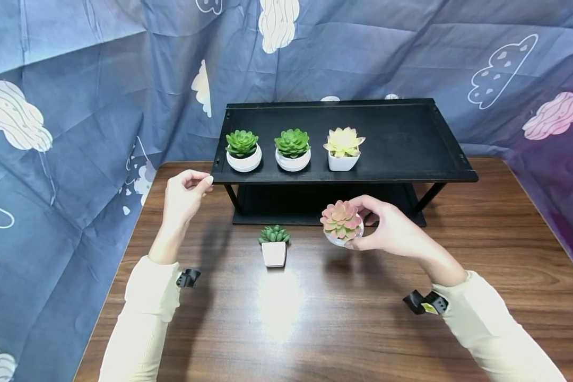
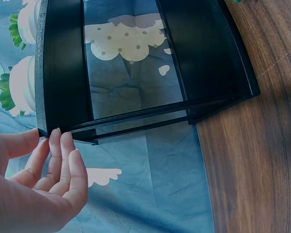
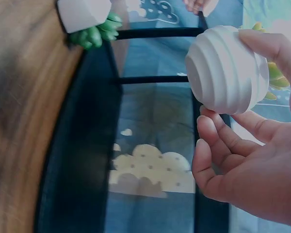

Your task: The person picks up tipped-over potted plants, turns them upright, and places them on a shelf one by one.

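Note:
My right hand (image 1: 387,225) grips a pink potted succulent (image 1: 341,220) by its round white pot, raised over the table in front of the black shelf (image 1: 396,140). In the right wrist view the ribbed pot (image 3: 223,73) sits between thumb and fingers. With thumb and fingertips, my left hand (image 1: 183,196) pinches the shelf's front left corner, as the left wrist view also shows. On the top board stand two green succulents (image 1: 242,151) in round white pots and a pale yellow succulent (image 1: 344,148) in a square pot. A dark green succulent (image 1: 274,246) in a square white pot is on the table.
The shelf has a lower board (image 1: 286,204) close to the table, joined by slanted black legs (image 1: 430,197). Blue cloth (image 1: 363,53) with cloud prints hangs behind and at both sides. The brown wooden table (image 1: 315,329) spreads before the shelf.

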A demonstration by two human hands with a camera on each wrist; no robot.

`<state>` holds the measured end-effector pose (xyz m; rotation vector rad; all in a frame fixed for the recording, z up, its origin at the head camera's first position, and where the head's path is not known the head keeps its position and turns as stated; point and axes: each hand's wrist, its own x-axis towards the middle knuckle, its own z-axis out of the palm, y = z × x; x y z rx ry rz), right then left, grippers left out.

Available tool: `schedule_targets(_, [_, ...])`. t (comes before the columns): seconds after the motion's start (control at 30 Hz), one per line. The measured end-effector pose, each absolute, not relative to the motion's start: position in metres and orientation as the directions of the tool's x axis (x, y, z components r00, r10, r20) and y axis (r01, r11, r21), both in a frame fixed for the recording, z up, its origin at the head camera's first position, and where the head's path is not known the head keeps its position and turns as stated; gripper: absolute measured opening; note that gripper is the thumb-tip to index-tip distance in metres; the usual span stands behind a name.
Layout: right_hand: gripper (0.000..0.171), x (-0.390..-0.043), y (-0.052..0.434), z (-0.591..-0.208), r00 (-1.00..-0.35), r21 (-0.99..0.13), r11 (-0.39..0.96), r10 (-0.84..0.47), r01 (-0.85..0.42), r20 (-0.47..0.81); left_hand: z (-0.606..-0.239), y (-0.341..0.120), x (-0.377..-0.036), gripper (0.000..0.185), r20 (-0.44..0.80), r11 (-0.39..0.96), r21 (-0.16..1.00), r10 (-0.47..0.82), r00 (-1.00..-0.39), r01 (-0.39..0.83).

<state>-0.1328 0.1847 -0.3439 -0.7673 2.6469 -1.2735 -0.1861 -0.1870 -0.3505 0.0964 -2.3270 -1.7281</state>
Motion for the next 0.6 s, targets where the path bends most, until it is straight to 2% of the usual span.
schedule_targets(0.37, [0.054,-0.134,0.204,-0.302,-0.896,-0.732,0.557,-0.413,-0.392,0.165,-0.352,-0.187,-0.186,0.020,0.179,0.303,0.946,-0.202,-0.963,0.113])
schedule_targets(0.6, [0.053,-0.139,0.220,-0.282,-0.910,-0.760,0.527,-0.358,-0.381,0.208,-0.352,-0.186,-0.186,0.019,0.183,0.305,0.945,-0.200,-0.962,0.117])
